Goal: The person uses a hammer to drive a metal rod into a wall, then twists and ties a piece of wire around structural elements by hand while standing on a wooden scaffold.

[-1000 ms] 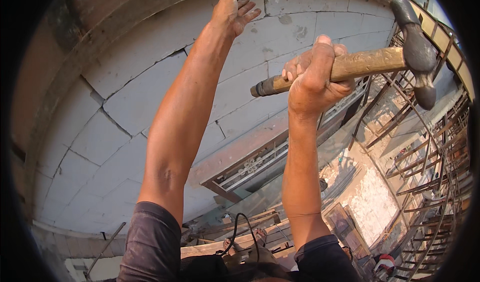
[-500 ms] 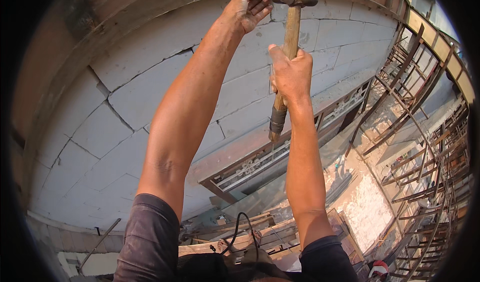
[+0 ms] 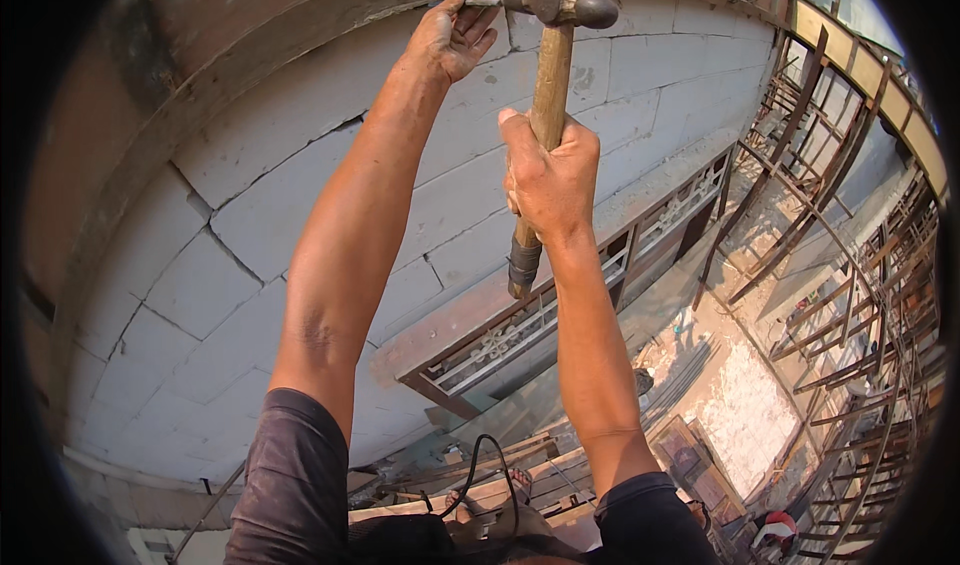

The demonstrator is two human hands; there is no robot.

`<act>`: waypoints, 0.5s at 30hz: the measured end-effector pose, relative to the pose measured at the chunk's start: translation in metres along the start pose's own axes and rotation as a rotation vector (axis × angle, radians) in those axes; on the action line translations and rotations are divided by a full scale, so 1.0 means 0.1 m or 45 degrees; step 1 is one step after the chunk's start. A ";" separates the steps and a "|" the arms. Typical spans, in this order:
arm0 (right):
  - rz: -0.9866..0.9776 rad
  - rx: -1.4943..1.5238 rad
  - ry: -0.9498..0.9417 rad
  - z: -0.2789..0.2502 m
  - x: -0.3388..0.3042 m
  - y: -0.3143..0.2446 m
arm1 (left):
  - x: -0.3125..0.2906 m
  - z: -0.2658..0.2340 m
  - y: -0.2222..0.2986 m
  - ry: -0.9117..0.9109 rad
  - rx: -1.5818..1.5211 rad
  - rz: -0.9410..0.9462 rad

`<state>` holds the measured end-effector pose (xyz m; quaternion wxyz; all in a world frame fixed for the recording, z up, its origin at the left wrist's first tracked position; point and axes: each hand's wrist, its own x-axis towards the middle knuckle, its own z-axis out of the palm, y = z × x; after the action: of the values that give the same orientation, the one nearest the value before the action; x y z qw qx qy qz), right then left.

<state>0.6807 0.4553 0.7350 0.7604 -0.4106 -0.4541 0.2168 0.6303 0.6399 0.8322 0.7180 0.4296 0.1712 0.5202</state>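
My left hand (image 3: 452, 43) is raised near the top of the block wall, pinching a thin metal rod (image 3: 484, 3) between thumb and forefinger while the other fingers spread loosely. Whether the rod is a nail or a slim chisel cannot be made out. Wrapped round the wooden handle of a hammer (image 3: 548, 90), my right hand (image 3: 552, 173) grips it at mid-length. Dark tape binds the handle's lower end. The hammer's dark steel head, rounded at its right end, has its left face at the rod's end; contact or a tiny gap cannot be told apart.
Before me stands a wall of pale blocks (image 3: 290, 235) with open joints, under a concrete beam (image 3: 250, 50). A decorative grille (image 3: 490, 350) runs lower down. Timber planks (image 3: 560, 480) lie by my feet. Wooden scaffolding (image 3: 860, 295) fills the right, above a sunlit floor (image 3: 745, 415).
Both hands, the rod and the hammer sit farther left and a little lower in view, and the background has shifted too. Each hand keeps its hold; the hammer head stays by the rod's end.
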 end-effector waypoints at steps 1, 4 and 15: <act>-0.131 0.118 0.114 0.01 -0.10 -0.21 | -0.02 -0.05 0.02 0.008 0.015 0.004; -0.538 0.714 0.539 -0.12 -0.17 -0.75 | -0.04 -0.02 0.04 -0.033 0.008 0.001; -0.358 0.700 0.423 0.00 -0.28 -0.69 | -0.12 -0.07 0.13 -0.126 0.283 -0.063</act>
<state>0.6641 0.3963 0.7768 0.9285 -0.1535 -0.3009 0.1545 0.6124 0.6334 0.8360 0.6861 0.5273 0.2028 0.4584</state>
